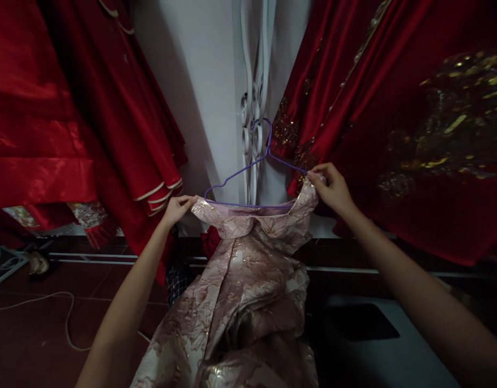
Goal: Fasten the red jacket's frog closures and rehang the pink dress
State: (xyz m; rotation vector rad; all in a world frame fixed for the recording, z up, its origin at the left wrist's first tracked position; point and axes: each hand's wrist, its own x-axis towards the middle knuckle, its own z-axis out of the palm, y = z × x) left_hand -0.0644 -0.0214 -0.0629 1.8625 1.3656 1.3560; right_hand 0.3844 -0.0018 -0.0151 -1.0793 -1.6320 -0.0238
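A pale pink dress [248,264] with a shiny floral pattern hangs down in front of me, its skirt bunched toward the bottom of the view. My left hand [179,209] pinches the dress at its left shoulder strap. At the opposite shoulder, my right hand [329,186] is closed on the other strap. A purple hanger [248,167] is at the neckline, its right arm reaching the strap by my right fingers and its left end just inside the left strap. The hanger's hook points up, in front of the white scrolled metalwork.
Red garments [123,108] hang on the left, and a red garment with gold sequins [446,124] hangs on the right. White scrolled metalwork [252,97] stands against the pale wall [208,70]. A cable [68,323] lies on the floor, with shoes [38,263] farther back.
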